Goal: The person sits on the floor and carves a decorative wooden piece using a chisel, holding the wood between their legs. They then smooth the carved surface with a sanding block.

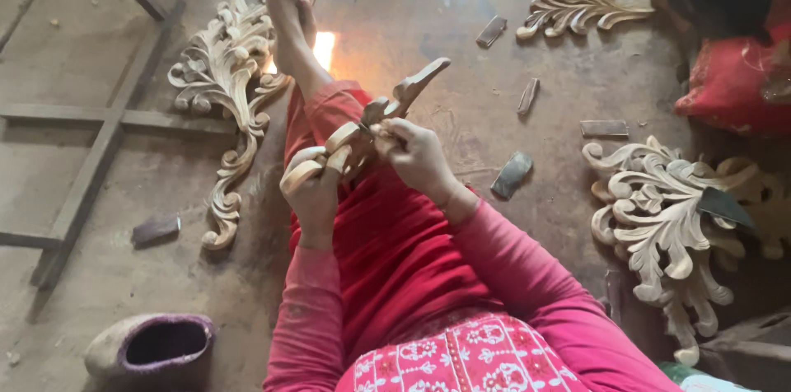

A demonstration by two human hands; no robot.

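Far left of the fingers there's a shoe (151,344) on the wooden floor (66,153), then a big carved scroll (224,95). Left hand (315,190) has its fingers wrapped around the lower end of a small carved wood piece (362,130). Right hand (416,153) pinches its middle, fingers closed. Further right lies another carved ornament (659,219).

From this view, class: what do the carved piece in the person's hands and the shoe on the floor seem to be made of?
Carved piece: pale, unfinished wood, apparently; matt and bare, matching the scrollwork panel nearby. Shoe: probably felt or soft fabric; fuzzy grey outside, purple rim.
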